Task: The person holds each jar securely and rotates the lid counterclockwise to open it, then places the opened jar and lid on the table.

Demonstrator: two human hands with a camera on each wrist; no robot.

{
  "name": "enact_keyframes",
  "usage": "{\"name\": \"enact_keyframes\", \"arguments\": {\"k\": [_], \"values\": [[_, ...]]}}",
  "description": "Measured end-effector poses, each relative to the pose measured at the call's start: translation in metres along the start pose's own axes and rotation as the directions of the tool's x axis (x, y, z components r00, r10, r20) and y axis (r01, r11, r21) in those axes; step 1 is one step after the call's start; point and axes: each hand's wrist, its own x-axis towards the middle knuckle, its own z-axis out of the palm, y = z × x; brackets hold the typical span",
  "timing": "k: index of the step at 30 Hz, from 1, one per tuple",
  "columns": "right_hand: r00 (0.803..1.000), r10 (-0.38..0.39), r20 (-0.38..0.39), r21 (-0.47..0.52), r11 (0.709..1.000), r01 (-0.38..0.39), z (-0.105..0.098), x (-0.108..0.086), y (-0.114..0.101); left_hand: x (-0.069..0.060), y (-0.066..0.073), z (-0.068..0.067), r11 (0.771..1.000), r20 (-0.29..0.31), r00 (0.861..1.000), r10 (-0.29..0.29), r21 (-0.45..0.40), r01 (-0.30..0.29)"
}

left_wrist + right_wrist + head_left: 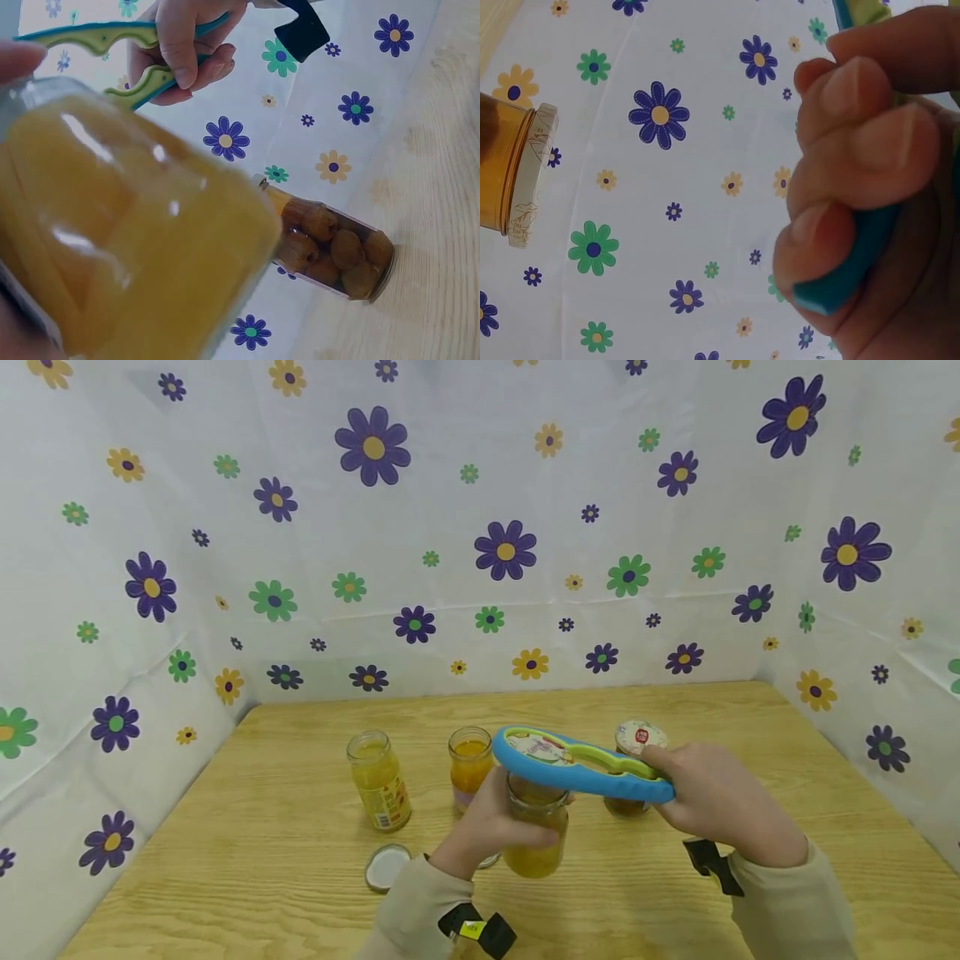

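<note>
In the head view my left hand (pixel 483 827) grips a glass jar (pixel 534 857) of yellow fruit, held slightly tilted above the table. Around its patterned lid (pixel 538 747) sits the wide loop of a blue and green jar opener (pixel 618 787). My right hand (pixel 720 797) grips the opener's handles at their right end. Up close in the left wrist view, the jar (pixel 135 225) shows large pale-yellow pieces. The right wrist view shows my right fingers (pixel 855 157) curled round the blue handle (pixel 855 259); the opener's loop is out of sight there.
Two lidless jars stand on the left, one yellow (pixel 378 785), one orange (pixel 471 764) and partly behind my left hand. A loose lid (pixel 387 868) lies nearby; another (pixel 489 861) is mostly hidden. Behind the opener stands a lidded jar (pixel 337 251) of brown round fruit. Flowered cloth surrounds the table.
</note>
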Motion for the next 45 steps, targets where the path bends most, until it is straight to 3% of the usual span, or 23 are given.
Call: {"name": "enact_keyframes", "arguments": {"k": [5, 10, 15, 34, 45], "values": [[0.999, 0.047, 0.012, 0.016, 0.999, -0.047, -0.002, 0.0, -0.001, 0.001, 0.002, 0.003, 0.988, -0.103, 0.993, -0.049, 0.139, 0.063], [0.999, 0.042, 0.016, 0.004, 0.999, -0.042, -0.002, -0.001, -0.001, 0.001, 0.003, 0.005, 0.969, -0.191, 0.975, -0.116, 0.195, 0.154], [0.999, 0.027, 0.023, -0.012, 1.0, -0.027, -0.001, 0.0, -0.001, 0.002, 0.003, 0.005, 0.956, -0.241, 0.961, -0.137, 0.221, 0.192], [0.997, 0.064, 0.048, 0.004, 0.998, -0.064, 0.002, 0.0, 0.002, 0.003, -0.005, 0.004, 0.927, -0.266, 0.95, -0.161, 0.291, 0.238], [0.995, 0.063, 0.081, -0.019, 0.998, -0.062, 0.002, 0.001, 0.003, 0.003, -0.009, 0.004, 0.92, -0.26, 0.956, -0.134, 0.326, 0.218]]}}
